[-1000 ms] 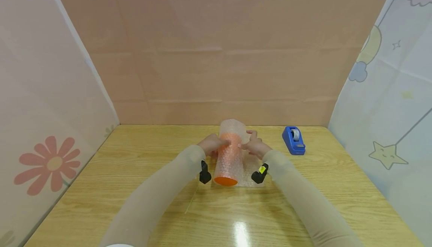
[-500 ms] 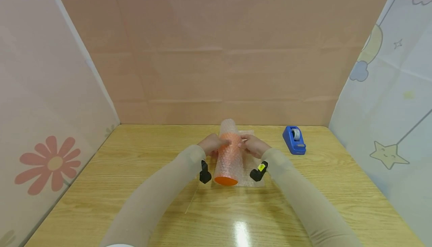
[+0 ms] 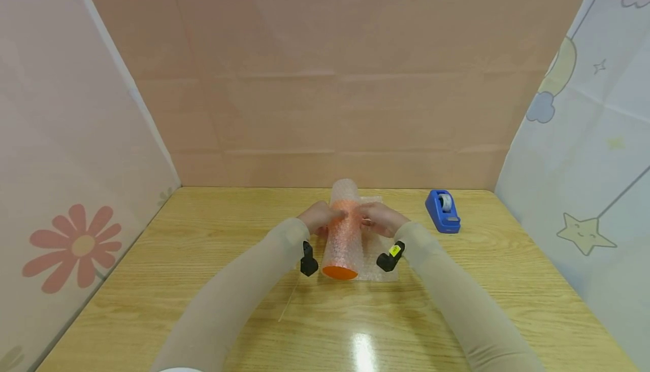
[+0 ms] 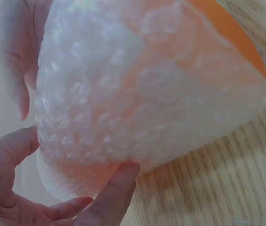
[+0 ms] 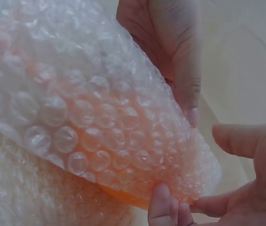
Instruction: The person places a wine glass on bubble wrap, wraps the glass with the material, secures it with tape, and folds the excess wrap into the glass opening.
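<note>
In the head view an orange cylinder lies rolled in bubble wrap, with its round orange end towards me. My left hand grips the roll's left side, its thumb over the top. On the other side my right hand holds the wrap against the cylinder, fingers bent at its edge. The left wrist view has fingertips pressing the bubbled surface low down. In the right wrist view, fingertips touch the wrap's lower edge. The cylinder's far part is hidden under the wrap.
An unrolled flap of bubble wrap lies flat right of the roll. A blue tape dispenser stands farther right on the wooden table. A beige cloth wall rises behind the table, with printed cloth walls on both sides.
My right hand's fingers, spread a second ago, have drawn in and moved left onto the roll. The wrap's far end has become narrower. My left hand has stayed in place.
</note>
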The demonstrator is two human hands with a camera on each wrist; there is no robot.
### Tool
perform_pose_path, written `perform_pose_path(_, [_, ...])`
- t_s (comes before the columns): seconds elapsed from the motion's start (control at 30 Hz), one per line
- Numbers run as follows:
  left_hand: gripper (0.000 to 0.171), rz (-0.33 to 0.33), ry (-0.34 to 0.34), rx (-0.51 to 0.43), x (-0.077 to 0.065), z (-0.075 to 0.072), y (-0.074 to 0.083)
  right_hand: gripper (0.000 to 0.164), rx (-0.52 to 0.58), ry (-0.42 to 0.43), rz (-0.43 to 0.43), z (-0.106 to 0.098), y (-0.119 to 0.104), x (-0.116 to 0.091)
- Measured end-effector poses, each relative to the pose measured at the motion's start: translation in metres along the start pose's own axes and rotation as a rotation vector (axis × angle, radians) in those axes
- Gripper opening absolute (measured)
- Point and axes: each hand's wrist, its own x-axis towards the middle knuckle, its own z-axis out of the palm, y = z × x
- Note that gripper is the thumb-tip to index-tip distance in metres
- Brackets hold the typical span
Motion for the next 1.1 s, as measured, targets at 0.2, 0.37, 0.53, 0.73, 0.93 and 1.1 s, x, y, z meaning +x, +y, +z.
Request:
perform_pose_path(0.2, [0.048, -0.004, 0.004, 0.009, 0.002, -0.001, -0.001, 0.068, -0.062, 0.010, -0.010, 0.004, 0.000, -0.003])
perform_pose_path(0.37, [0.046, 0.001, 0.002, 0.005, 0.001, 0.000, -0.001, 0.080, -0.034, 0.124, 0.041, 0.009, -0.001, -0.004])
perform_pose_path(0.53, [0.049, -0.013, -0.005, -0.005, 0.003, 0.000, -0.001, 0.060, -0.056, 0.173, 0.032, 0.009, 0.000, -0.003])
perform_pose_path(0.73, [0.055, -0.002, -0.005, -0.006, 0.003, 0.000, -0.002, 0.016, -0.117, 0.179, 0.023, 0.009, -0.002, -0.006])
perform_pose_path(0.93, [0.053, -0.005, -0.002, -0.003, 0.002, 0.000, -0.002, 0.027, -0.148, 0.181, 0.081, 0.012, -0.003, -0.008])
perform_pose_path(1.1, [0.052, -0.012, -0.001, -0.002, 0.005, 0.000, -0.002, 0.039, -0.185, 0.153, 0.108, 0.012, -0.003, -0.009])
